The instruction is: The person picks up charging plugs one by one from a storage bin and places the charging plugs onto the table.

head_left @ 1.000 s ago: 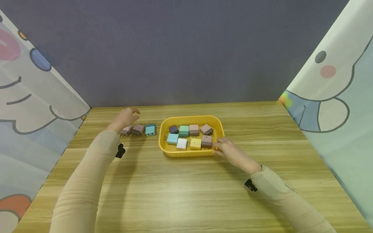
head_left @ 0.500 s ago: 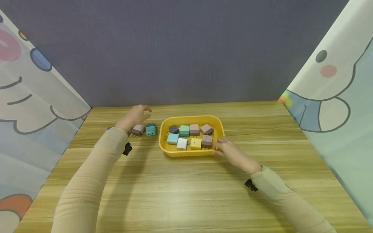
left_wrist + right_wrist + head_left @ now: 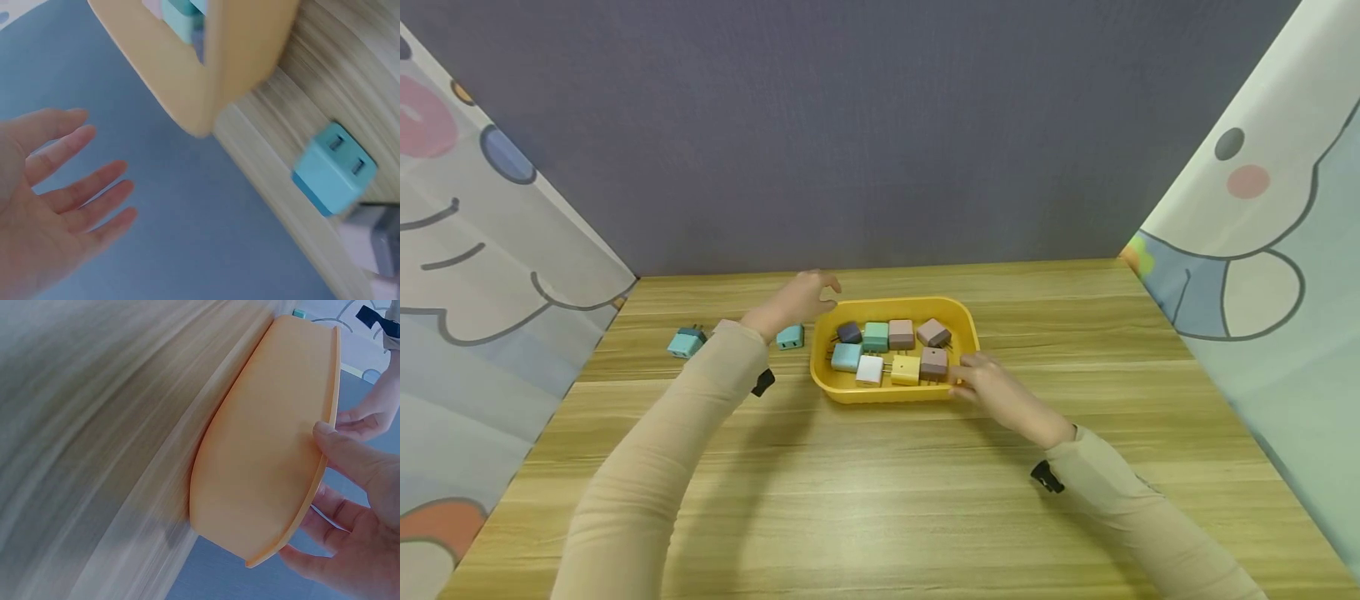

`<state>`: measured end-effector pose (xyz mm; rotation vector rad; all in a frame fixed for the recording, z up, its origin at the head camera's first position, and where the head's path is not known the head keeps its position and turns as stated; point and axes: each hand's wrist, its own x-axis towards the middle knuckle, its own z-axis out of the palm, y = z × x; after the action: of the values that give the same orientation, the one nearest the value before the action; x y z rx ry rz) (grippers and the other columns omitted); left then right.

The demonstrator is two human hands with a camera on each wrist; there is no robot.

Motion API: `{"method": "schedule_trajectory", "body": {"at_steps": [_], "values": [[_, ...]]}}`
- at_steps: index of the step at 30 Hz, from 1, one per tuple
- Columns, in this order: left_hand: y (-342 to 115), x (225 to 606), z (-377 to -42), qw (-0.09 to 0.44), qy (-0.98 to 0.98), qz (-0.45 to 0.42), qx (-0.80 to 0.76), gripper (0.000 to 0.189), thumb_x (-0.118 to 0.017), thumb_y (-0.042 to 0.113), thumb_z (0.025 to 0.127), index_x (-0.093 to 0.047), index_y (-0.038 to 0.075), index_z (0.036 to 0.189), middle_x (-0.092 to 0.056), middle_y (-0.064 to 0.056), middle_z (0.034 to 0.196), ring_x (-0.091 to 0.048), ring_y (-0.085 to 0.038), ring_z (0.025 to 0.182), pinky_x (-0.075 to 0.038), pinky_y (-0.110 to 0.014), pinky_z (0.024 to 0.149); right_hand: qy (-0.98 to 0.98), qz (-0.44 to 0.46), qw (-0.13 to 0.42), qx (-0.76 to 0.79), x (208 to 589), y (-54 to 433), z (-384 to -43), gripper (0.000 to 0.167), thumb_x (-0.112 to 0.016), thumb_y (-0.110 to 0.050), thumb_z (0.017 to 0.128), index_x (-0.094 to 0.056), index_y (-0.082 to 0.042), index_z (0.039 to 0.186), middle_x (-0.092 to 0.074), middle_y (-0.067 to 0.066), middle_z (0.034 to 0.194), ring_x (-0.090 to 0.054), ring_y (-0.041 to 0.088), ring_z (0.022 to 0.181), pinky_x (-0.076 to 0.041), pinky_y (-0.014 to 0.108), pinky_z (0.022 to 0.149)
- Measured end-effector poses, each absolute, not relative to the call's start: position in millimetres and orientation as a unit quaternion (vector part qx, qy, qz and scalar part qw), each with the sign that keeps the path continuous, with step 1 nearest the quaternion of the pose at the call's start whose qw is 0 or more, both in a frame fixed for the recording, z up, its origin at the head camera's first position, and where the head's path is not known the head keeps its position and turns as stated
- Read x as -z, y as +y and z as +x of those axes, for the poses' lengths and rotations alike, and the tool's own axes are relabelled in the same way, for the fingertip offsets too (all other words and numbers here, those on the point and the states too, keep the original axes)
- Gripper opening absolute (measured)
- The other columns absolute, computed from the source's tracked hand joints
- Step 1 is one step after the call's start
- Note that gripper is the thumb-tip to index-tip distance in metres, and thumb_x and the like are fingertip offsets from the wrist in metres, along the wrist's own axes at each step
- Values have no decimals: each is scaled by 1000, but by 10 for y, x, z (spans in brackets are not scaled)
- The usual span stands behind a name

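My left hand (image 3: 797,298) hovers just left of the back-left corner of a yellow plastic tray (image 3: 880,397). Its fingers are spread and relaxed, with nothing held. At the tray's front right corner, my right hand (image 3: 1000,400) pinches the rim, thumb (image 3: 340,447) on the outer wall and fingers over the other side. Inside lie several USB wall chargers, among them a yellow one (image 3: 906,370), a white one (image 3: 869,371), a green one (image 3: 875,336) and a light blue one (image 3: 846,357). Some show metal prongs.
On the wooden table (image 3: 880,500) left of the tray lie a two-port teal charger (image 3: 790,337) and another blue charger (image 3: 686,343). A grey-pink charger (image 3: 369,237) between them is mostly hidden by my left arm in the head view. A dark panel (image 3: 880,133) stands behind.
My left hand has moved right, from above the loose chargers to the tray's back-left corner, uncovering the blue charger at far left. My right hand stays on the tray's rim.
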<state>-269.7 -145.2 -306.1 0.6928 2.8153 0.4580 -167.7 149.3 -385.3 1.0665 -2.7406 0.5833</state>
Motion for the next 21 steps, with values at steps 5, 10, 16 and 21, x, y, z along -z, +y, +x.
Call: {"method": "schedule_trajectory", "body": {"at_steps": [5,10,16,21], "values": [[-1274,3053,-2669,113,949,255,-144,31,-55,10,87,-53,0,116,-50,-17,122,-42,-31,116,-35,-41,95,-911,355,71,-197,3848,1490,-1675,6,-66,-12,77,-60,-10,76,-56,2,79,-51,19,77,-45,35,73],[-1107,3056,-2627,131,945,272,-122,33,-56,13,87,-53,2,118,-49,-15,123,-45,-29,113,-39,-39,92,-911,356,69,-197,3842,1489,-1671,6,-66,-11,77,-60,-10,76,-56,2,79,-52,19,77,-45,36,73],[-927,3057,-2592,144,936,309,-92,32,-56,14,87,-55,4,117,-49,-12,123,-47,-26,111,-40,-36,91,-911,356,66,-200,3840,1484,-1670,6,-66,-11,77,-60,-10,76,-56,2,80,-51,19,78,-45,36,73],[-782,3067,-2577,152,928,334,-71,31,-57,14,86,-55,5,116,-50,-11,124,-46,-25,112,-39,-35,93,-911,355,68,-200,3834,1482,-1668,6,-66,-10,77,-60,-9,77,-56,2,80,-51,19,78,-45,35,72]]}}
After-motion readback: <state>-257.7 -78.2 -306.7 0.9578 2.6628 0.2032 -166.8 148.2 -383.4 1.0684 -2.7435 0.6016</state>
